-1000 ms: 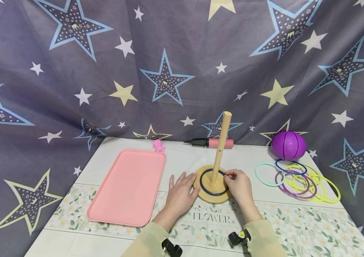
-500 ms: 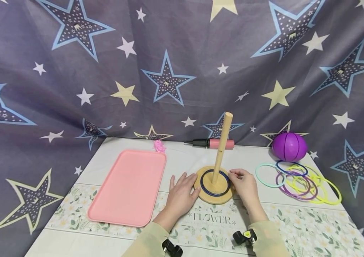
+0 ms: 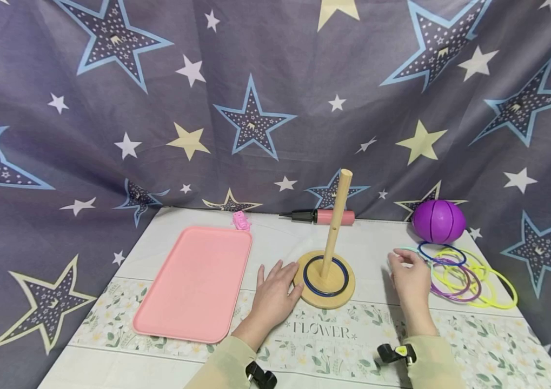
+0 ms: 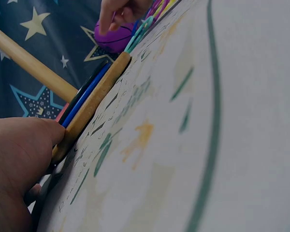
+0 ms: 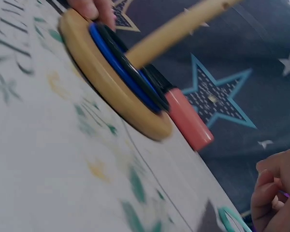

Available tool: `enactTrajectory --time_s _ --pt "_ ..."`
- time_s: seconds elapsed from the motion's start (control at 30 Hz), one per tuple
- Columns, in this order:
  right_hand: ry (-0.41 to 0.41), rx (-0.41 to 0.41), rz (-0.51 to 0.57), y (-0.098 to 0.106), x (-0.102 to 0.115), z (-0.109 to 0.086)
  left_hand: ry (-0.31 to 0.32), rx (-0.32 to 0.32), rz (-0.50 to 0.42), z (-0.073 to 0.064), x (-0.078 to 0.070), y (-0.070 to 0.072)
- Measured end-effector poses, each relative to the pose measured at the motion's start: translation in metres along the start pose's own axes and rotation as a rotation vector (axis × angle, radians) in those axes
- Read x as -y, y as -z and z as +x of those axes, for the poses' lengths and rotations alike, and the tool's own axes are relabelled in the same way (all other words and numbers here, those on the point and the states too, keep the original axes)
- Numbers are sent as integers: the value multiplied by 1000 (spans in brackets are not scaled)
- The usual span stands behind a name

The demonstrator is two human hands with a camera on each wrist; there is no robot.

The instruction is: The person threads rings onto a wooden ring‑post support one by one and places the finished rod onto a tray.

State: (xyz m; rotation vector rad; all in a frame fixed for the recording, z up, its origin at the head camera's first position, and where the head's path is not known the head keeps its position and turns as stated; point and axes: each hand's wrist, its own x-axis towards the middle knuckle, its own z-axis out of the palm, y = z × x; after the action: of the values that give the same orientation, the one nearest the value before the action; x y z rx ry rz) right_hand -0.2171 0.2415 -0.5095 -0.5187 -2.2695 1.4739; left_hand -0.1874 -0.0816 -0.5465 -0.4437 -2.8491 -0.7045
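A round wooden base point(image 3: 317, 298) with an upright wooden peg point(image 3: 337, 210) stands on the table. Around the peg, a dark ring point(image 5: 151, 93) lies on a blue ring point(image 5: 127, 77), both flat on the base. My left hand point(image 3: 273, 296) rests beside the base, fingers fairly straight, fingertips touching its left edge. To the right, my right hand point(image 3: 411, 275) hovers over the turquoise ring point(image 3: 409, 249), fingers loosely bent. That ring appears to lie on the table in the right wrist view, mostly hidden by the hand in the head view. No grip on it shows.
A loose pile at right holds purple rings point(image 3: 476, 281), yellow rings point(image 3: 509, 286) and a blue ring point(image 3: 457, 251). Behind it sits a purple ball point(image 3: 438, 221). A pink tray point(image 3: 194, 283) lies at left, with a small pink toy point(image 3: 241, 220) and a red-and-black hand pump point(image 3: 333, 217) at the back.
My right hand has left the rings on the base and moved right, over the turquoise ring. My left hand has stayed at the base.
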Motion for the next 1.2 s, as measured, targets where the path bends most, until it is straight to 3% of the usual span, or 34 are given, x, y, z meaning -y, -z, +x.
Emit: enactTrajectory --time_s 0.23,0.53,0.83,1.03,1.2 --pt "-8 -98 -72 27 -13 14 0 5 5 0 0 1" --pt "-27 -111 -161 51 -27 28 7 10 6 1 0 1" --pt "-16 -77 -187 57 -43 29 10 10 -4 0 -1 1" --pt "43 -92 -247 56 -44 26 9 9 -7 0 0 0" --pt "31 -112 -275 53 -45 23 6 8 -6 0 0 0"
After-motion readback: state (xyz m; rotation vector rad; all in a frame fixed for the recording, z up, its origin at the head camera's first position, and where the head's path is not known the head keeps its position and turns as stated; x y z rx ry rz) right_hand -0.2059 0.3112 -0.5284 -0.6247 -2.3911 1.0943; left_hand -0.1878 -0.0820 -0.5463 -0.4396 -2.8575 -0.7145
